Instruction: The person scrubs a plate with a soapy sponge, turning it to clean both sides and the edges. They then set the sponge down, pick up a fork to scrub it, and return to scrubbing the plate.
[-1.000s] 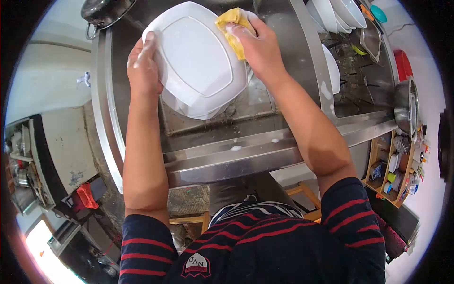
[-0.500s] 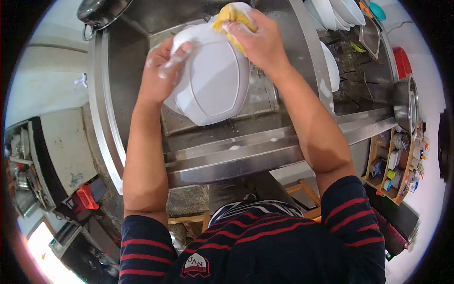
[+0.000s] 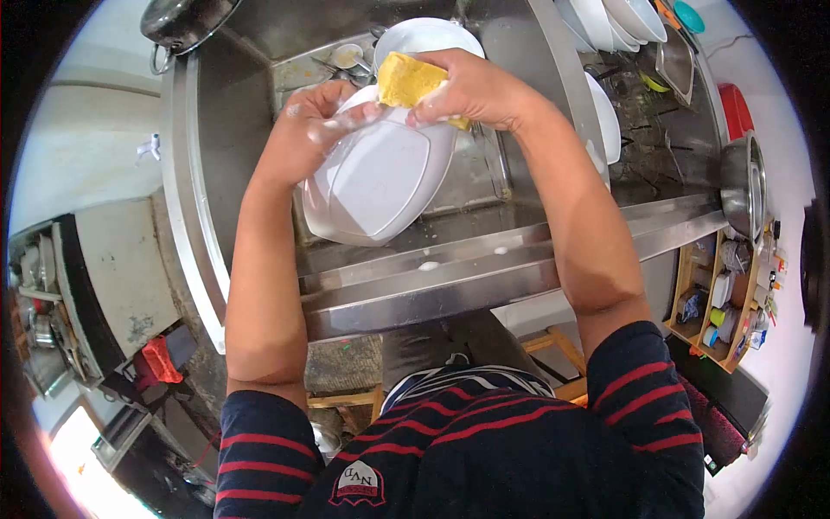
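A white plate [image 3: 376, 177] with its underside towards me is held tilted over the sink [image 3: 471, 186]. Soapy and closed on the plate's upper left rim is my left hand [image 3: 320, 125]. My right hand [image 3: 467, 91] grips a yellow sponge [image 3: 411, 80], which lies against the plate's upper right edge. Suds cling to both hands. Behind the plate, another white dish [image 3: 428, 36] sits in the sink, beside a small ladle or cup-like utensil [image 3: 347, 56] and some cutlery.
Several white bowls [image 3: 596, 22] stand at the upper right, with a metal rack [image 3: 644, 147] below them. A dark pot [image 3: 186, 26] is at the upper left. The sink's steel front edge [image 3: 432, 298] runs before my body. A metal basin [image 3: 742, 186] leans at the far right.
The plate has tilted and moved slightly down and left. My right hand and the sponge have come down along its rim, uncovering the white dish and utensils behind.
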The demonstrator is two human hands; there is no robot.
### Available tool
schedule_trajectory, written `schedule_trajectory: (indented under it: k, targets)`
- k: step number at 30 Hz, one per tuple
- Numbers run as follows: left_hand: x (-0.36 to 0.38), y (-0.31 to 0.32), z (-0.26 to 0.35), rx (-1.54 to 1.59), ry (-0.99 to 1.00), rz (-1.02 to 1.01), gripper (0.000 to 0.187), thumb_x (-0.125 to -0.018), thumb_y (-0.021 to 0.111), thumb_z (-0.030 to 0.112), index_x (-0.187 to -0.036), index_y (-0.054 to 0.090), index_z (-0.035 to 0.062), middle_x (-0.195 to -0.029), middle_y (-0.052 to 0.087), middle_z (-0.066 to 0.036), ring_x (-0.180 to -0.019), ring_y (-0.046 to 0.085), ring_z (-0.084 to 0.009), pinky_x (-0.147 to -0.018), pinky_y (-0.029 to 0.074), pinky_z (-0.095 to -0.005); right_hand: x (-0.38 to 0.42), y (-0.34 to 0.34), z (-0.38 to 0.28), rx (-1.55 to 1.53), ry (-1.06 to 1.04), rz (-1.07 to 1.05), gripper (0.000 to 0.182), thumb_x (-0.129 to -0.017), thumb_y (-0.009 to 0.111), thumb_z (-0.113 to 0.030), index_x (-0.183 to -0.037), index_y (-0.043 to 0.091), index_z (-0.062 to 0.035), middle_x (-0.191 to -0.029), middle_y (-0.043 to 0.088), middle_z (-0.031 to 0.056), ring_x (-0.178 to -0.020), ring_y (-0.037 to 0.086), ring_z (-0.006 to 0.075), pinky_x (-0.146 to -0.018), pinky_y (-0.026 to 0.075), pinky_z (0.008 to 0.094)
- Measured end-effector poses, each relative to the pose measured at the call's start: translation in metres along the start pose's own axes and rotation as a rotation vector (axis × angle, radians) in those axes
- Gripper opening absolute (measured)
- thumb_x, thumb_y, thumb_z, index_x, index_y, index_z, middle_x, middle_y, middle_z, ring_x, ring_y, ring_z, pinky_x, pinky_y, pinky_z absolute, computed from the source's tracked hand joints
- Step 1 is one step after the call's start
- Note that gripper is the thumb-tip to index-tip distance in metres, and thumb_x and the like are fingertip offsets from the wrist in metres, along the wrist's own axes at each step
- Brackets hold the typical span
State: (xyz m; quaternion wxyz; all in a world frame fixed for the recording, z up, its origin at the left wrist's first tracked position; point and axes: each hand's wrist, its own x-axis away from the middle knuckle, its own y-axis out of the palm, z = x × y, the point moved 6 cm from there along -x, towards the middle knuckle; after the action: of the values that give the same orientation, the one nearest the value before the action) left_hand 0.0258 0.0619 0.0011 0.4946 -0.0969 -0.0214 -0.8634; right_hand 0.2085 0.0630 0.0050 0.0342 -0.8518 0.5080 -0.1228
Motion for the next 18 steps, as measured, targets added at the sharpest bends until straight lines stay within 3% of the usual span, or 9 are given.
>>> schedule_trajectory:
  k: [2,6,7,8,11,14,15,16,18]
  targets:
    - [-0.002,-0.007,0.000,0.034,-0.013,0.017,0.018,-0.081,0.076,0.018,-0.087,0.067,0.0036,-0.075,0.065,0.000,-0.064,0.055,-0.0076,-0.061,0.043,-0.0239,-0.002,0.000,0.002,-0.134,-0.012,0.017,0.063,-0.061,0.082,-0.016,-0.117,0.062,0.0023,-0.094,0.067,0.0061,-0.084,0.061,0.0152,-0.075,0.049,0.0278]
    - [0.003,-0.024,-0.001,0.056,-0.055,0.154,0.030,-0.076,0.079,0.019,-0.098,0.068,0.0018,-0.082,0.069,-0.004,-0.070,0.062,-0.0130,-0.068,0.048,-0.0246,0.003,-0.032,-0.005,-0.396,-0.060,0.155,0.048,-0.068,0.077,-0.010,-0.113,0.063,0.0022,-0.100,0.068,0.0091,-0.089,0.065,0.0174,-0.080,0.051,0.0317]
    - [0.006,-0.026,0.000,0.097,-0.080,0.153,0.040,-0.076,0.078,0.017,-0.109,0.065,-0.0004,-0.092,0.070,-0.008,-0.083,0.066,-0.0179,-0.080,0.050,-0.0277,0.005,-0.047,-0.003,-0.554,-0.089,0.212,0.040,-0.073,0.073,-0.005,-0.111,0.063,0.0032,-0.101,0.068,0.0111,-0.090,0.067,0.0184,-0.083,0.053,0.0328]
    - [0.007,-0.030,-0.002,0.097,-0.077,0.152,0.040,-0.076,0.078,0.017,-0.109,0.065,-0.0004,-0.092,0.070,-0.008,-0.083,0.066,-0.0179,-0.080,0.050,-0.0277,0.005,-0.059,0.003,-0.551,-0.091,0.213,0.040,-0.073,0.073,-0.005,-0.111,0.063,0.0032,-0.101,0.068,0.0111,-0.090,0.067,0.0184,-0.083,0.053,0.0328]
    - [0.009,-0.039,0.000,0.441,-0.019,0.263,0.039,-0.079,0.070,0.006,-0.116,0.060,-0.0023,-0.106,0.067,-0.013,-0.102,0.063,-0.0228,-0.098,0.045,-0.0361,-0.002,-0.088,0.027,-0.817,-0.130,0.394,0.031,-0.079,0.070,-0.008,-0.107,0.062,0.0023,-0.098,0.067,0.0111,-0.088,0.067,0.0203,-0.081,0.054,0.0330]
    - [0.004,-0.025,0.002,0.603,0.078,0.394,0.038,-0.080,0.069,0.001,-0.117,0.060,-0.0016,-0.107,0.067,-0.013,-0.102,0.063,-0.0234,-0.098,0.046,-0.0369,-0.003,-0.089,0.030,-0.594,-0.203,0.561,0.031,-0.079,0.072,-0.013,-0.104,0.063,0.0020,-0.099,0.067,0.0101,-0.088,0.066,0.0206,-0.077,0.053,0.0343]
    - [0.004,-0.019,0.004,0.583,0.102,0.356,0.037,-0.080,0.069,-0.001,-0.116,0.061,-0.0015,-0.106,0.068,-0.012,-0.100,0.064,-0.0221,-0.094,0.048,-0.0365,0.004,-0.086,0.019,-0.425,-0.184,0.710,0.031,-0.078,0.073,-0.017,-0.103,0.064,0.0002,-0.096,0.067,0.0097,-0.086,0.066,0.0229,-0.075,0.051,0.0354]
    - [0.004,-0.019,0.003,0.584,0.099,0.358,0.037,-0.080,0.069,-0.001,-0.116,0.061,-0.0015,-0.106,0.068,-0.012,-0.100,0.064,-0.0221,-0.094,0.048,-0.0365,0.007,-0.079,0.009,-0.426,-0.180,0.709,0.031,-0.078,0.073,-0.017,-0.103,0.064,0.0002,-0.096,0.067,0.0097,-0.086,0.066,0.0229,-0.075,0.051,0.0354]
    - [0.004,-0.014,0.009,0.411,0.163,0.224,0.034,-0.080,0.070,-0.001,-0.113,0.063,-0.0018,-0.103,0.069,-0.012,-0.095,0.065,-0.0205,-0.089,0.051,-0.0351,0.020,-0.076,-0.012,-0.003,-0.223,0.887,0.023,-0.085,0.065,-0.014,-0.099,0.061,0.0028,-0.089,0.064,0.0115,-0.085,0.062,0.0196,-0.075,0.048,0.0320]
